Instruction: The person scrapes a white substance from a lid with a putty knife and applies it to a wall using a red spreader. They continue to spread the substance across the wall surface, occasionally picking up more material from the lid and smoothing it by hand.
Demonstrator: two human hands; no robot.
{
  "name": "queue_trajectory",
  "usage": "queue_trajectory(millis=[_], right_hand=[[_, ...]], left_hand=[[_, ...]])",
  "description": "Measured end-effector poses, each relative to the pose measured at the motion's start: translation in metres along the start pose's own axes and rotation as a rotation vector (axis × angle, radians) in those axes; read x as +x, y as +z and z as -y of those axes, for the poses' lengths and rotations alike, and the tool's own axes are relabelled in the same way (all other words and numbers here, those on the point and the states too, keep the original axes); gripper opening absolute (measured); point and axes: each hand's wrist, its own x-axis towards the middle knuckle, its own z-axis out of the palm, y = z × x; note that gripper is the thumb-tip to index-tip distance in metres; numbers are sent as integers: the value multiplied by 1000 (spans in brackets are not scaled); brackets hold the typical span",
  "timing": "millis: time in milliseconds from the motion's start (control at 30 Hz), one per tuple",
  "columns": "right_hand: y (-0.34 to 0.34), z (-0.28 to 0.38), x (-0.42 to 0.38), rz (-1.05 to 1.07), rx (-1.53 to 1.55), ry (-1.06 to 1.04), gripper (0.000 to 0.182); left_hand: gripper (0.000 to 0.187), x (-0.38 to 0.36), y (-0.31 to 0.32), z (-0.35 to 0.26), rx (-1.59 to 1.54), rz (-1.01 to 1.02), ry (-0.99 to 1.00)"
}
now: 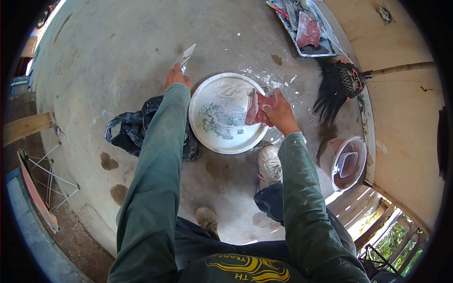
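Green sleeves (158,155), white-smeared red flat piece (255,111), right hand (282,113) gripping

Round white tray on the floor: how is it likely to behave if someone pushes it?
The white tray would probably slide rather than roll, since it lies flat on the floor. It looks fairly stiff, its round rim showing no obvious sag. Some of the white residue might shift, as it looks unevenly spread.

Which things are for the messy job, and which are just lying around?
Seem for the job: round white dish; pale flat tool in left hand; reddish flat tool in right hand; maybe bucket, tool tray.

Probably just lying about: black bag; black broom.
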Motion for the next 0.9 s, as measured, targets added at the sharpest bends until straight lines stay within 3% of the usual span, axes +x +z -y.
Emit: queue_trajectory(millis=[100, 200, 300, 400, 533, 667, 767, 833, 900], right_hand=[[16, 25, 6, -178, -347, -207, 30], [31, 45, 18, -176, -589, -149, 31], [35, 53, 24, -131, -643, -201, 28], [40, 53, 24, -112, -664, -259, 24], [58, 45, 23, -220, -690, -464, 19], [83, 35, 23, -152, -787, -609, 10], [98, 19, 16, -106, -847, -607, 12], [106, 7, 8, -72, -883, -612, 15], [103, 4, -1, -50, -852, -601, 14]], left_hand=[[52, -2, -8, -12, 197, 91, 8], [56, -3, -2, -12, 260, 112, 27], [60, -16, -4, -9, 226, 146, 5], [63, -40, -6, -6, 116, 39, 10], [60, -119, -13, -12, -396, -248, 270], [53, -207, -3, -12, -453, -246, 125], [53, -262, 16, -1, -426, -290, -13], [48, -282, 31, 7, -678, -297, -454], [47, -280, 27, 11, -735, -271, -458]])
